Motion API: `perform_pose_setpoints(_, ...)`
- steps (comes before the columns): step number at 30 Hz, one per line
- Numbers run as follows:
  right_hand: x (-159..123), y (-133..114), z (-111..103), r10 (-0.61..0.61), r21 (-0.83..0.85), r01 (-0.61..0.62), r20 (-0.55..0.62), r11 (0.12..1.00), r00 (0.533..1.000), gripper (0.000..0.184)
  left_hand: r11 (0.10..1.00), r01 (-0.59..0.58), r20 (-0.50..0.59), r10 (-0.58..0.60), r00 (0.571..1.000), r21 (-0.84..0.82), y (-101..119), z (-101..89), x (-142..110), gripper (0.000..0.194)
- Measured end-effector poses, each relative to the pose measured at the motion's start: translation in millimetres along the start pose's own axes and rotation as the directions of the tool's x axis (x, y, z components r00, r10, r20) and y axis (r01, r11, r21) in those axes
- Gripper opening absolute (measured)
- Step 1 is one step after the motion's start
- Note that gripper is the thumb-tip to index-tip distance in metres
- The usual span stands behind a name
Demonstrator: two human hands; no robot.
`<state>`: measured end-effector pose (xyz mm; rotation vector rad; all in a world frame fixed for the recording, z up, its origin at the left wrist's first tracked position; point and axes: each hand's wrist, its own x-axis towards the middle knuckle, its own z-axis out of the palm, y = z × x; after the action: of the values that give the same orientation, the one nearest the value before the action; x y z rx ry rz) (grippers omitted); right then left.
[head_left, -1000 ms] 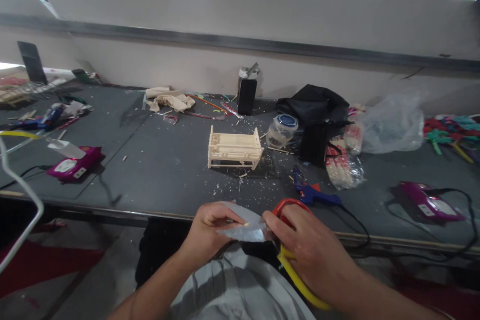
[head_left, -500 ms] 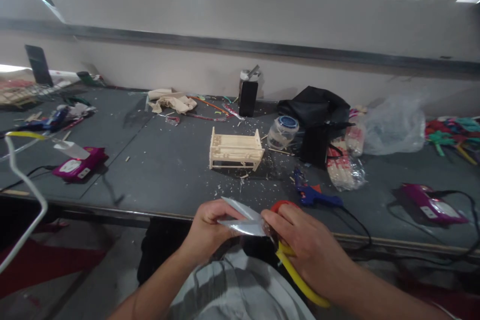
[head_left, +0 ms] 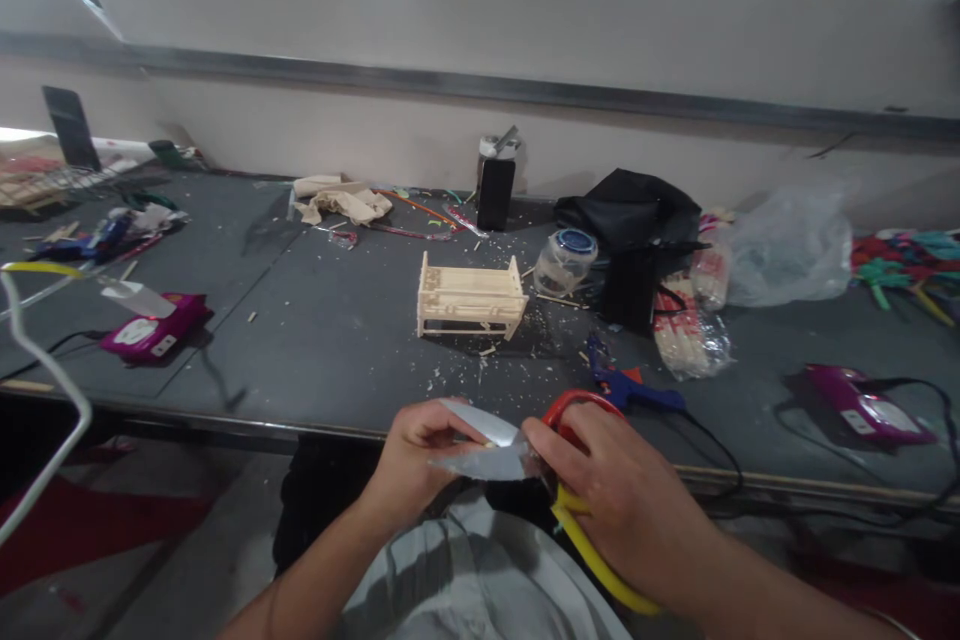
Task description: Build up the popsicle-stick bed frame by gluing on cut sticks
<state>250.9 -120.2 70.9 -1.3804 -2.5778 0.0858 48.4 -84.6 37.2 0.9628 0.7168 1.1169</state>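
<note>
My right hand [head_left: 611,470] is wrapped round a pair of scissors with a red and yellow handle [head_left: 600,560], above my lap at the table's front edge. The scissors' blades [head_left: 487,463] are spread and point left toward my left hand [head_left: 420,450]. That hand is closed in a pinch; a small pale wooden stick end [head_left: 490,444] shows at its fingertips, between the blades. Most of the stick is hidden by the fingers. Beyond my hands, a small frame built of pale wooden sticks [head_left: 471,298] stands upright on the table.
A blue glue gun [head_left: 634,390] lies right of the frame, its cord running over the edge. Behind are a clear jar with a blue lid [head_left: 566,260], a black bag [head_left: 637,205] and packaged sticks [head_left: 686,335]. Purple power strips [head_left: 866,407] sit at both sides. Scraps litter the tabletop [head_left: 337,320].
The scissors have opened wider: the red handle loop has moved up and away from the yellow one. The pale stick end now shows between the blades. My left hand has hardly moved.
</note>
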Motion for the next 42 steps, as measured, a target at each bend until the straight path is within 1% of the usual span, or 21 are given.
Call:
perform_pose_setpoints(3,-1.1,0.8,1.1,-0.028,-0.019,0.027,-0.020,0.999,0.999,0.049,1.000,-0.012,0.013,0.012,1.000,0.019,1.2,-0.2,0.0,0.019)
perform_pose_setpoints(7,-4.1,1.7,0.8,-0.036,-0.041,0.035,-0.036,0.999,0.999,0.046,0.994,-0.032,0.036,0.028,0.999,0.107,4.3,-0.1,-1.2,0.019)
perform_pose_setpoints(11,-7.4,2.7,0.7,-0.034,-0.056,0.035,0.018,0.998,0.999,0.039,0.963,-0.084,0.043,0.076,0.996,0.256,5.2,-1.6,-3.2,0.020)
perform_pose_setpoints(13,-7.3,2.7,0.6,-0.047,-0.077,0.048,0.014,0.996,0.999,0.038,0.955,-0.089,0.045,0.080,0.996,0.283,3.9,-3.0,-4.3,0.020)
perform_pose_setpoints(16,-4.1,1.7,-0.1,-0.044,-0.057,0.043,-0.020,0.997,0.999,0.042,0.976,-0.048,0.031,0.042,0.999,0.215,1.4,-4.9,-5.5,0.019)
perform_pose_setpoints(18,-1.3,0.5,-0.8,-0.021,-0.003,0.021,-0.005,1.000,1.000,0.045,0.987,-0.029,0.027,0.025,0.999,0.161,0.8,-5.8,-5.6,0.019)
perform_pose_setpoints(22,1.5,-1.3,-2.1,-0.004,0.050,0.003,0.038,0.999,0.999,0.050,0.991,-0.046,0.026,0.043,0.999,0.122,1.6,-6.8,-4.4,0.020)
perform_pose_setpoints(26,-0.5,-1.0,-1.9,-0.007,0.073,0.004,0.041,0.997,0.999,0.054,0.987,-0.074,0.023,0.071,0.997,0.146,1.0,-7.6,-3.5,0.022)
perform_pose_setpoints(31,-2.8,0.6,-2.6,-0.035,0.035,0.035,0.008,0.999,0.999,0.050,0.984,-0.071,0.027,0.068,0.997,0.163,1.1,-6.0,-3.3,0.019)
perform_pose_setpoints(36,-4.2,-0.1,-5.6,-0.024,0.075,0.019,0.060,0.997,0.998,0.048,0.985,-0.073,0.056,0.065,0.996,0.159,4.2,-2.9,-3.1,0.018)
perform_pose_setpoints(40,-5.3,-0.9,-5.3,-0.016,0.113,0.003,0.118,0.994,0.993,0.054,0.986,-0.088,0.087,0.077,0.993,0.139,4.6,-3.0,-3.1,0.018)
perform_pose_setpoints(42,-6.1,-0.8,-4.2,-0.017,0.107,0.005,0.112,0.994,0.994,0.055,0.986,-0.095,0.098,0.082,0.992,0.139,4.1,-3.6,-3.5,0.018)
